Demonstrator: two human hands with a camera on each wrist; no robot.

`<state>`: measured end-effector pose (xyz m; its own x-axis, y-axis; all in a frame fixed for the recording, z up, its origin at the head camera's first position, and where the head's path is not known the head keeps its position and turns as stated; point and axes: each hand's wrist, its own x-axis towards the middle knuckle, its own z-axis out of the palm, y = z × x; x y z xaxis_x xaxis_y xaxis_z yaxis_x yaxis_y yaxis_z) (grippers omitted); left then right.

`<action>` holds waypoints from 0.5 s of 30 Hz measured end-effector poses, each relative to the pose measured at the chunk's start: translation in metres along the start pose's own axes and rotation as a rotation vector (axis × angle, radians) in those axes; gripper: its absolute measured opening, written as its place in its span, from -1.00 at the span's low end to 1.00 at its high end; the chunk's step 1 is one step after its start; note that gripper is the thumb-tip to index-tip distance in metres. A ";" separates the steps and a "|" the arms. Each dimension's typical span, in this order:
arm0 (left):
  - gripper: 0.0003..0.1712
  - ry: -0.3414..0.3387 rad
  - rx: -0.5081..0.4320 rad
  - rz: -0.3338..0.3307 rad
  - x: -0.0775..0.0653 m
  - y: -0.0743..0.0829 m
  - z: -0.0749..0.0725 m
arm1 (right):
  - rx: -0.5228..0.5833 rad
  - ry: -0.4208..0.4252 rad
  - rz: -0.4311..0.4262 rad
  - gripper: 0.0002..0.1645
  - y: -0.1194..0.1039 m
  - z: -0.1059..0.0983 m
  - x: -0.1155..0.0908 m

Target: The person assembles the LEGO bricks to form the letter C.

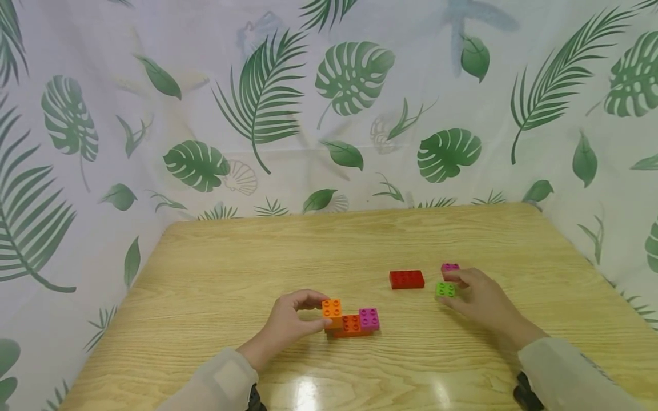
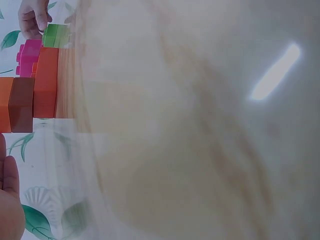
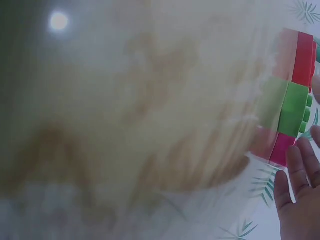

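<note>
My left hand (image 1: 293,314) pinches an orange brick (image 1: 331,307) between thumb and fingers. That brick sits on a brownish brick (image 2: 21,105), which is on the left end of a longer red-orange brick (image 1: 352,324). A magenta brick (image 1: 368,318) is on the red-orange brick's right end. My right hand (image 1: 480,299) is curved around a small green brick (image 1: 445,289), thumb in front and index finger behind. In the right wrist view its fingers look spread, with a gap to the green brick. A second magenta brick (image 1: 450,266) lies just behind the green one, partly covered by the fingers.
A red eight-stud brick (image 1: 406,279) lies on the wooden table (image 1: 247,257) between the two hands, farther back. A white cloth with green leaf prints (image 1: 354,77) hangs around the table's back and sides.
</note>
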<state>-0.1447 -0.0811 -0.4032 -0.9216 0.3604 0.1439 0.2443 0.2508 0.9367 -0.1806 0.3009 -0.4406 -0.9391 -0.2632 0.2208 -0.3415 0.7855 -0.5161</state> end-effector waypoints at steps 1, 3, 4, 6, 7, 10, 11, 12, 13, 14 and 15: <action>-0.68 0.000 -0.001 0.001 0.000 -0.001 0.000 | -0.006 -0.015 0.010 -0.35 0.001 0.000 0.000; -0.68 0.000 -0.002 0.003 0.000 -0.002 0.000 | -0.013 -0.037 0.025 -0.34 0.002 -0.001 0.000; -0.68 0.000 -0.001 0.007 0.000 -0.004 0.000 | -0.019 -0.044 0.028 -0.34 0.002 -0.001 0.000; -0.68 0.000 0.001 0.010 0.000 -0.004 0.000 | -0.027 -0.050 0.027 -0.35 0.004 0.000 0.000; -0.68 -0.001 0.002 0.009 0.001 -0.004 0.000 | -0.029 -0.050 0.025 -0.36 0.004 0.000 0.000; -0.67 -0.001 0.007 0.009 0.002 -0.009 0.000 | -0.035 -0.051 0.018 -0.41 0.006 0.002 0.001; -0.67 -0.001 0.006 0.004 0.003 -0.012 0.000 | -0.036 -0.051 0.016 -0.42 0.007 0.002 0.001; -0.67 -0.001 0.008 -0.001 0.004 -0.016 0.001 | -0.039 -0.052 0.015 -0.43 0.007 0.002 0.001; -0.66 0.001 0.009 -0.001 0.005 -0.021 0.001 | -0.042 -0.053 0.015 -0.45 0.007 0.002 0.001; -0.66 0.001 0.011 -0.002 0.006 -0.026 0.001 | -0.044 -0.055 0.017 -0.45 0.007 0.002 0.001; -0.65 0.002 0.016 -0.003 0.007 -0.031 0.001 | -0.044 -0.056 0.020 -0.46 0.007 0.002 0.002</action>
<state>-0.1584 -0.0849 -0.4312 -0.9230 0.3576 0.1417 0.2461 0.2659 0.9320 -0.1844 0.3046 -0.4451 -0.9467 -0.2773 0.1638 -0.3221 0.8145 -0.4825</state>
